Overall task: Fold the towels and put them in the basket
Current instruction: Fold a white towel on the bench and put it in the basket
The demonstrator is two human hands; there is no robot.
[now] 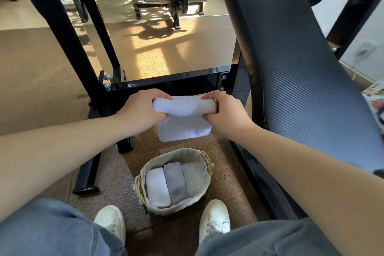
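Two hands, one towel, held up in the air. Left hand (pixel 143 108): fingers curled round the left end of the towel (pixel 184 122), thumb underneath. Right hand (pixel 225 114): gripping the right end the same way. Towel: white, its top part rolled or folded over between the two fists, a flat flap hanging below; it hangs over the floor (pixel 52 89), beyond the basket (pixel 199 157) and in front of a black frame (pixel 166 83). Basket: round, woven, cloth-lined, standing on the floor between the person's shoes. Contents, three folded bundles side by side and touching: white bundle (pixel 158 189) on the left, grey bundle (pixel 176 183) in the middle, dotted bundle (pixel 196 175) on the right. Left shoe (pixel 111 221) and right shoe (pixel 215 216): pale, laced, either side of the basket's near edge. Jeans (pixel 52 228): blue, covering both knees at the bottom. Bench pad (pixel 291 68): black, textured, slanting up on the right. Barbell (pixel 176 0): with plates, on a low stand well beyond the frame, in sunlight. Printed paper (pixel 376 97): colourful, at the right edge, detail unclear.
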